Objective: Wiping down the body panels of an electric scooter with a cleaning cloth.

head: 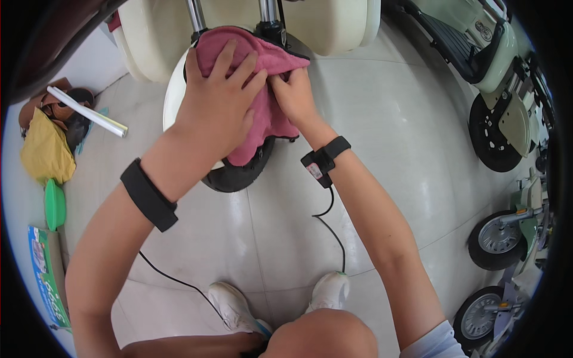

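Observation:
A pink cloth (264, 129) with dark edging is draped over the white front fender (172, 100) of a scooter, hanging down past its black tyre (235, 179). My left hand (219, 98) lies flat on top of it, fingers spread, pressing the fabric against the fender. On the other side, my right hand (295, 91) holds the cloth by its edge; some fingertips are hidden under the fold. Two fork tubes (268, 11) rise behind the cloth, between cream body panels (331, 27).
More scooters stand at right, showing a front wheel (497, 239) and a black footboard (443, 40). Along the left wall are a yellow bag (47, 147), a white roll (89, 112), a green basin (54, 205) and a printed box (49, 277). Cables (333, 230) run from both wrist straps.

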A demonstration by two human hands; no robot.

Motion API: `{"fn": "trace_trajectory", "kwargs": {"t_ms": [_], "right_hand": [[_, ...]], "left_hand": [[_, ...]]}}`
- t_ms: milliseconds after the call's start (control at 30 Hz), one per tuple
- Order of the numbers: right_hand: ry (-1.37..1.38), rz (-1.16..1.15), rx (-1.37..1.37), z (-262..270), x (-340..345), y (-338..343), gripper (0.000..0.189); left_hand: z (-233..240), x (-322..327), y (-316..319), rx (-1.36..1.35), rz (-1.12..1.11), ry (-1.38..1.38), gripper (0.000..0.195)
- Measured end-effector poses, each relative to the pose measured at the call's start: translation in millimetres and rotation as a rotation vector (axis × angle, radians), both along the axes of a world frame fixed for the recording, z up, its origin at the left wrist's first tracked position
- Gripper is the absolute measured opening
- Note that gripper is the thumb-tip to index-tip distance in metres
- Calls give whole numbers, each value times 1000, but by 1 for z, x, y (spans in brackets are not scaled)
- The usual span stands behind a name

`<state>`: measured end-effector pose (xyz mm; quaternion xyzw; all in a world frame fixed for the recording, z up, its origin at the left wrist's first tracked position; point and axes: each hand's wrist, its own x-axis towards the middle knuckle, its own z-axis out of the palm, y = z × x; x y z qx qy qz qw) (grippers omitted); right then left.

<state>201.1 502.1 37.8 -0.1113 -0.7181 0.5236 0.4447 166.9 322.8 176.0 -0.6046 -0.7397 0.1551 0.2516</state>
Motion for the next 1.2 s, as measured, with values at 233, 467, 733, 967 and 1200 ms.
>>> {"fn": "trace_trajectory", "kwargs": {"t_ms": [233,467,733,967,1200], "right_hand": [[131,-37,-114,-51,6,-23,42],[48,-66,-132,-75,26,-39,36],[20,-31,-298,-30,20,-14,35],[-89,-140,-108,-51,11,-37,38],[-9,-58,-149,-64,39,-40,33]], "left_hand": [[-13,24,-14,-65,-37,72,56],[-29,38,-33,-201,-90,126,55],[-16,24,-45,7,-118,-62,49],[-5,19,-29,45,-113,-79,48],[-27,33,-33,-139,-147,48,45]]}}
